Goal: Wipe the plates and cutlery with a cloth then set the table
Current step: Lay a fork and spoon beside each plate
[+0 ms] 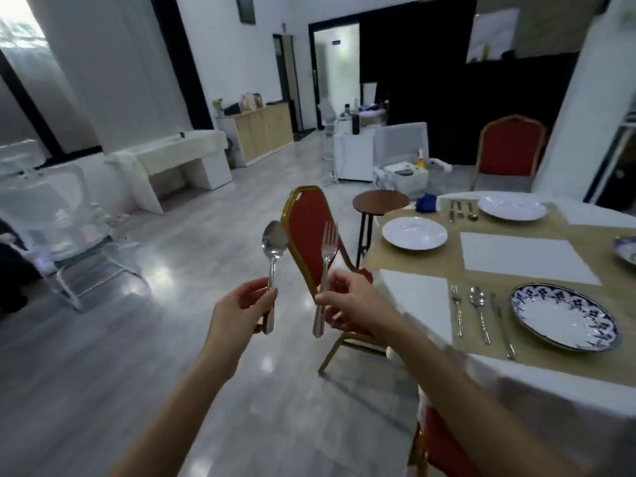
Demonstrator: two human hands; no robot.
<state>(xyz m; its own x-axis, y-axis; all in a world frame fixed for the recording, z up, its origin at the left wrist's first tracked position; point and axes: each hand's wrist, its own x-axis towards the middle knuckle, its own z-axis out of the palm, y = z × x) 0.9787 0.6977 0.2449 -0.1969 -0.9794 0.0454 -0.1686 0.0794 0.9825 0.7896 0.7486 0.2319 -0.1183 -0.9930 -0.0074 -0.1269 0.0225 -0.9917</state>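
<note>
A spoon (274, 242) and a fork (328, 246) were held upright in the air over the floor, to the left of the table (568, 383) and touching nothing on it. The left hand (244, 304) had its fingers curled round the spoon's handle, bowl at the top. The right hand (351, 301) pinched the fork's handle between thumb and fingertips, tines up.

Just behind them stood a red chair with a gold frame (306, 235), tilted against the table's left edge. The table had a white cloth with a tan runner (395, 259) and white mats (526, 256). At its near side lay a blue-patterned plate (564, 316), and to its left a set fork (457, 311), a set spoon (479, 311) and a knife (502, 325) side by side. Farther off sat a white plate (414, 233) with no cutlery beside it. At the far edge was a second white plate (512, 207) with three pieces of cutlery (463, 210) to its left, and a blue cloth (426, 203) near them.

A round brown stool (380, 201) stood at the far left corner and another red chair (511, 146) beyond the table. The grey floor (172, 339) was glossy. A white chair (51, 218) stood at the left, and a low wooden cabinet (265, 129) stood against the far white wall.
</note>
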